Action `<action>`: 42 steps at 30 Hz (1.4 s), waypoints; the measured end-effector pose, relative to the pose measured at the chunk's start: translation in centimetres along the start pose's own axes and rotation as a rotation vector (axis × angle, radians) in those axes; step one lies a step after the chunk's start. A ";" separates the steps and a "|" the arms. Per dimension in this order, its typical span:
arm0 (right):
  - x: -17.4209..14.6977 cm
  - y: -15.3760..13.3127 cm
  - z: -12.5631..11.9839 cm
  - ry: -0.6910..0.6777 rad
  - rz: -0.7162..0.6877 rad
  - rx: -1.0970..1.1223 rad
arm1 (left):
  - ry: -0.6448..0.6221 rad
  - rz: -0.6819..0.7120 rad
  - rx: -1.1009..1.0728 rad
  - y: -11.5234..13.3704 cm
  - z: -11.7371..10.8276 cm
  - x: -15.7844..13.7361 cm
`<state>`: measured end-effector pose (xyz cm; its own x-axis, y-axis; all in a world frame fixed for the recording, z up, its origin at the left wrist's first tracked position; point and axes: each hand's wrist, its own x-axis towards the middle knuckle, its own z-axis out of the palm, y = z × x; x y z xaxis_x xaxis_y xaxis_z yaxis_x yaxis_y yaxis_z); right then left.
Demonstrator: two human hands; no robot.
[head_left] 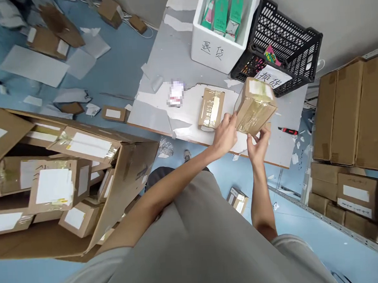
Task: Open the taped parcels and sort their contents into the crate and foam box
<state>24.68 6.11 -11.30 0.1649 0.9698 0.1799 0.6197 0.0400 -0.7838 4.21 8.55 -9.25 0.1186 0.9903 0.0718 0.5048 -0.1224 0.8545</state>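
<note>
A taped cardboard box [254, 107] is held tilted above the front part of the table [184, 65]. My left hand [226, 134] grips its left side. At its lower right corner, my right hand [259, 145] has thumb and fingers closed on the cardboard; some fingertips are hidden behind it. Shiny yellowish tape covers the box's near face, and a pale label shows on its top. Just left of it, a smaller taped cardboard box [212, 109] lies on the table. To the right rests a red and black utility knife [288, 131].
A white foam bin [220, 56] with several green boxes stands behind, beside a black plastic crate [298, 45]. A large carton [127, 175] full of parcels is at left. Shelves with brown boxes [347, 114] line the right. Paper scraps and parcels litter the blue floor [120, 60].
</note>
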 end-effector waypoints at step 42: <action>-27.8 -30.7 50.3 -1.245 -0.567 -0.170 | 1.061 -1.050 -0.734 -29.2 -29.8 -52.5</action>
<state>-37.53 -9.97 -22.19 -0.8723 0.4081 -0.2692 0.4714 0.5560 -0.6846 -42.27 -37.91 -22.64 -0.7408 0.2553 -0.6213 -0.5363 0.3322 0.7759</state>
